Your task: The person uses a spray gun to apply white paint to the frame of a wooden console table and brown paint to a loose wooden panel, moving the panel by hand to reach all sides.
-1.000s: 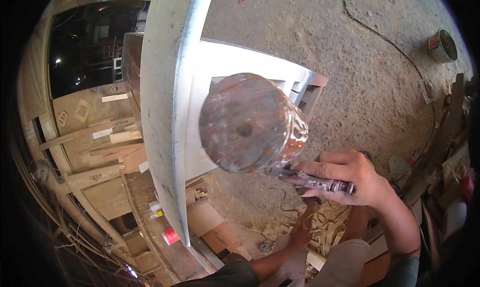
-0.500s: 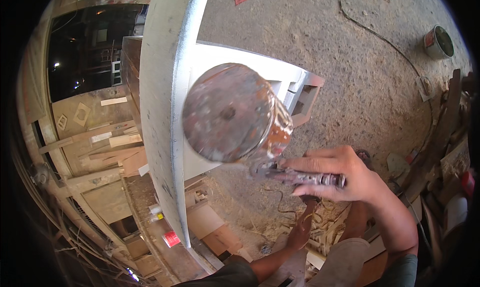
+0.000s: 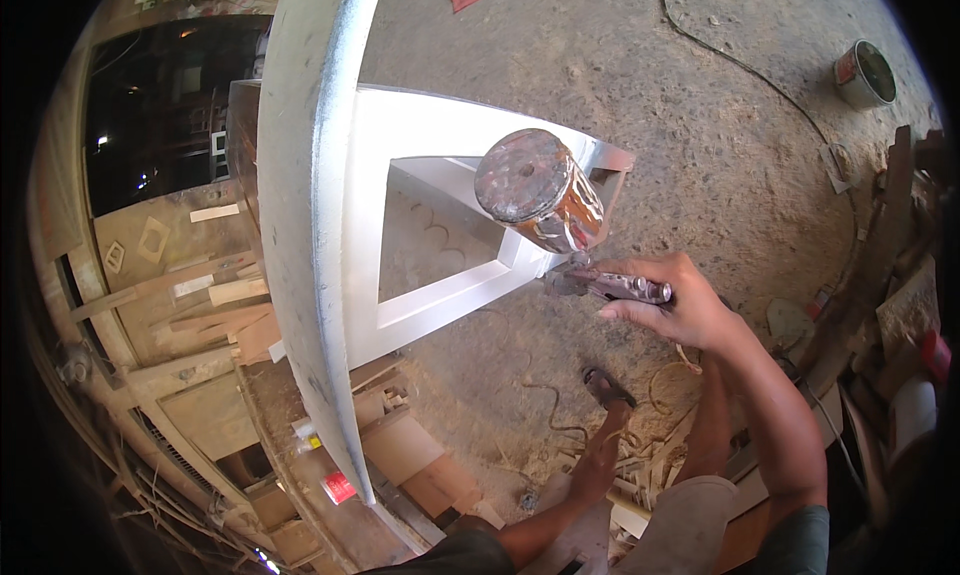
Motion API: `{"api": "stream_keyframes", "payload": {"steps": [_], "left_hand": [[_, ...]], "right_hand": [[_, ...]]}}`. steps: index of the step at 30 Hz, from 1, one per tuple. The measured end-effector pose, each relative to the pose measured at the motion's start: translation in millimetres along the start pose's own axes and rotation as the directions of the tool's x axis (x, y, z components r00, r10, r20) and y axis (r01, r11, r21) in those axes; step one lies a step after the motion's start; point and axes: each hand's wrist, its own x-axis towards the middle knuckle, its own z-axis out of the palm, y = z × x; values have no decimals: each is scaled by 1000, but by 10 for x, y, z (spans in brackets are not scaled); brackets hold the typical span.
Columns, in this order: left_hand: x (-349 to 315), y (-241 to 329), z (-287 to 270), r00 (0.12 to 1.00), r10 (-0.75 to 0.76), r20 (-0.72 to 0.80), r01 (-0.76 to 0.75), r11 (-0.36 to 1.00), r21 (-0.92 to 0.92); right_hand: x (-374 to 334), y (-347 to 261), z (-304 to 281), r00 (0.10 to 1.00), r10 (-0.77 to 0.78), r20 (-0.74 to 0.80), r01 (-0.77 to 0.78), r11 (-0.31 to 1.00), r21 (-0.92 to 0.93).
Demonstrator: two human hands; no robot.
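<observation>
My right hand (image 3: 690,305) is closed around a spray gun (image 3: 625,287). On top of the gun sits a round, rusty paint cup (image 3: 525,175), streaked with white drips and leaning over the near edge of a white-painted frame (image 3: 445,303). Through the frame's opening the floor shows. A long pale board (image 3: 315,185) with worn blue-grey marks stands along the frame's left side and looks bowed in this view. My left forearm (image 3: 540,535) comes in from the bottom and overlaps my leg; its fingers cannot be made out. The gun's nozzle is hard to see.
Wood offcuts (image 3: 240,290) lie on a bench at left. A paint bucket (image 3: 865,75) stands far right, near a dark cable (image 3: 745,70) on the dusty floor. Timber planks (image 3: 890,225) are piled along the right. My sandalled foot (image 3: 605,385) is below the frame.
The spray gun and cup have dropped away from me and shifted right, so the cup looks smaller. My right hand moved up slightly in the picture. The frame's opening is now uncovered.
</observation>
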Motion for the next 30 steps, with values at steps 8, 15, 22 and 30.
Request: {"api": "stream_keyframes", "payload": {"steps": [8,15,22,30], "left_hand": [[-73,-376,141,1000,-6,2,5,992,130],[-24,-576,175,998,1,-59,2,999,45],[-76,-1043,218,993,-107,-43,108,994,30],[-72,-1460,295,988,-136,-72,134,990,-31]], "right_hand": [[-59,275,73,995,25,-92,-37,990,-136],[-436,60,646,969,-15,-245,-30,984,-177],[-322,-131,811,865,-90,-494,-62,958,-282],[-275,96,1127,725,-116,-679,-157,932,-328]]}}
